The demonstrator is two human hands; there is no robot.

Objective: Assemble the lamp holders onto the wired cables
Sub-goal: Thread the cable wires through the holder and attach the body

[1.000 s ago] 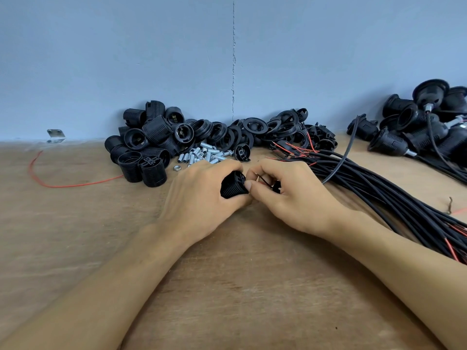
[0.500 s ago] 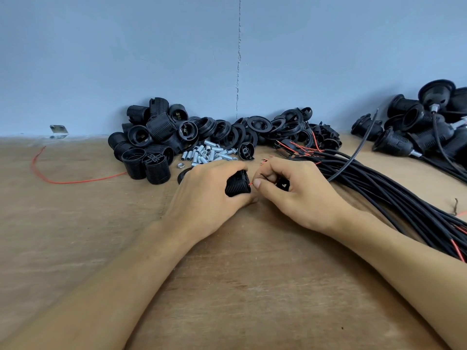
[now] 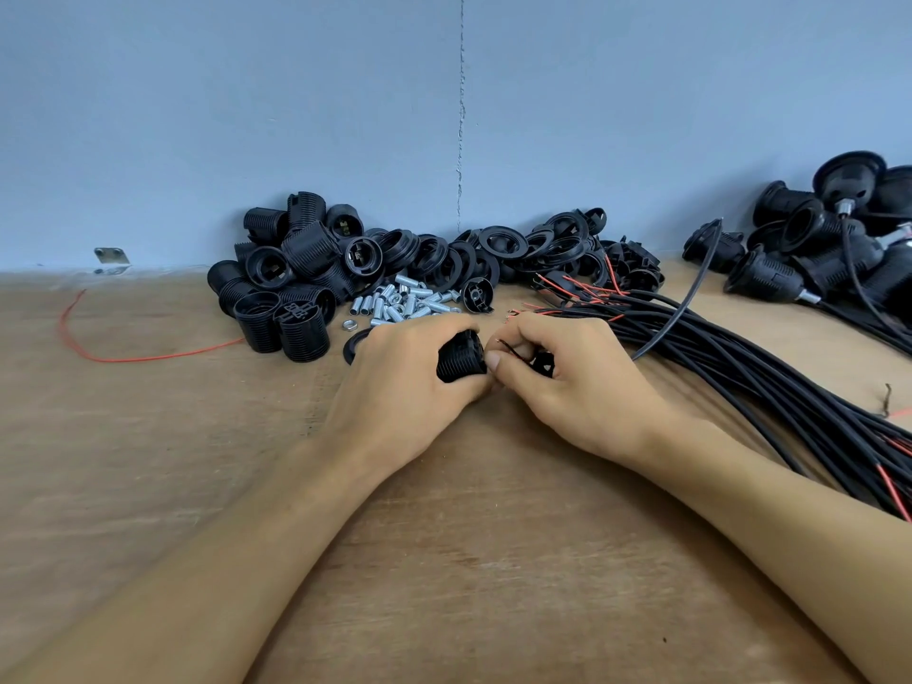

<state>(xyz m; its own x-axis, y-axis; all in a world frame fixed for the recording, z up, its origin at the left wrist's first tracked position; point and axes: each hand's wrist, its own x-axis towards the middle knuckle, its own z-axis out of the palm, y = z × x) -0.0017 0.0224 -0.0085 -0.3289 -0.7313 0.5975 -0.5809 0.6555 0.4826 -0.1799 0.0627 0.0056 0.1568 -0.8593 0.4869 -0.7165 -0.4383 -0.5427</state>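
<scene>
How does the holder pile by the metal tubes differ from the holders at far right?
The left pile is bare ribbed shells with no cable; the far-right holders have black cables running out. Several left shells stand upright on the table; the far-right ones lie on their sides. Both are black plastic.

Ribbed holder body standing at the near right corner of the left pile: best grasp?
Take the ribbed holder body by its upper side wall, from above and the near-right. It stands on end, the ribs should give purchase, and those faces are free. A twin crowds its left and the pile backs it.
</scene>
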